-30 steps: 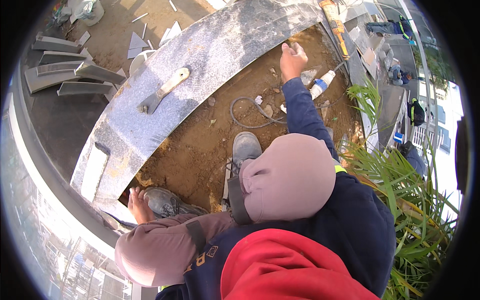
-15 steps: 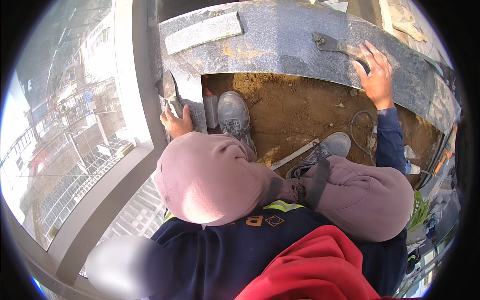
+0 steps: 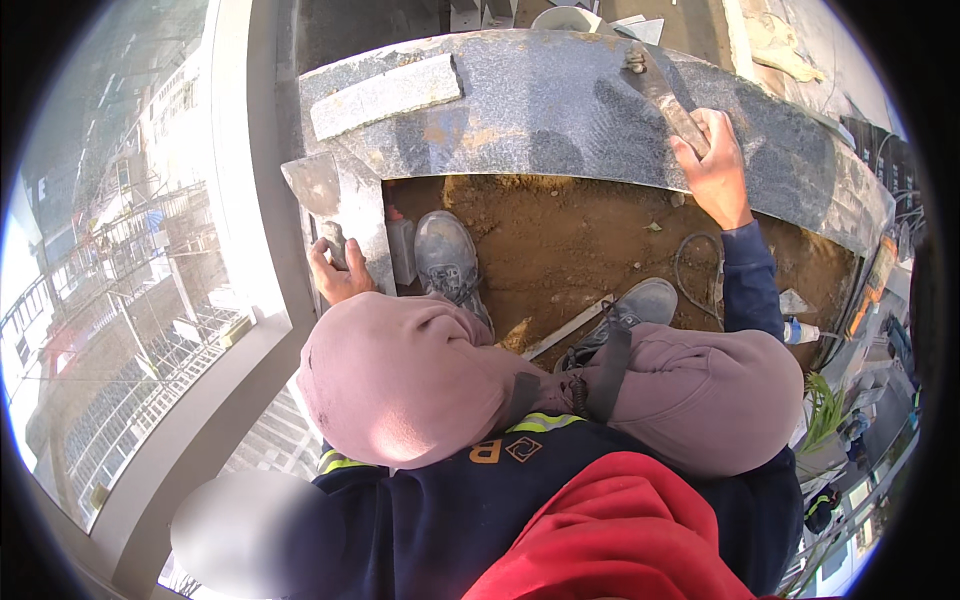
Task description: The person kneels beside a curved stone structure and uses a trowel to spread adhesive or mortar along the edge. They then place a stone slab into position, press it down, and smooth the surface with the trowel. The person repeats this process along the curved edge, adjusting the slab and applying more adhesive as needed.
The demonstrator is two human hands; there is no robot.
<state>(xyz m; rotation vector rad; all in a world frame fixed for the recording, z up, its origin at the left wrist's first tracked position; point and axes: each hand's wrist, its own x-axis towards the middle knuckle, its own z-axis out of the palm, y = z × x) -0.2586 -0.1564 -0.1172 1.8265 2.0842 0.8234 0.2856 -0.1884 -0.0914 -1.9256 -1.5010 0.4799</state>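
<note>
My left hand (image 3: pixel 342 278) is closed round the short grip of a trowel (image 3: pixel 313 184). Its wide, mortar-smeared blade is turned face up over the left end of a curved grey stone slab (image 3: pixel 500 110). On the right, my right hand (image 3: pixel 716 172) grips the handle of a narrow, dirty putty knife (image 3: pixel 684 128). A small lump of mortar (image 3: pixel 634 58) sits at the putty knife's far end, above the slab. A rough-edged strip of pale stone (image 3: pixel 385 96) lies on the slab's left part, apart from both hands.
Brown soil (image 3: pixel 560 230) fills the hollow inside the slab, where my shoes (image 3: pixel 447 255) stand. A flat bar (image 3: pixel 568 326) and a thin cable loop (image 3: pixel 682 270) lie there. A window frame (image 3: pixel 268 150) rises close on the left. Orange-handled tools (image 3: pixel 872 285) lie at the right.
My right hand has closed on the putty knife's handle, and the tool has swung steeper, its tip farther away. The trowel in my left hand has turned, showing its blade's broad face.
</note>
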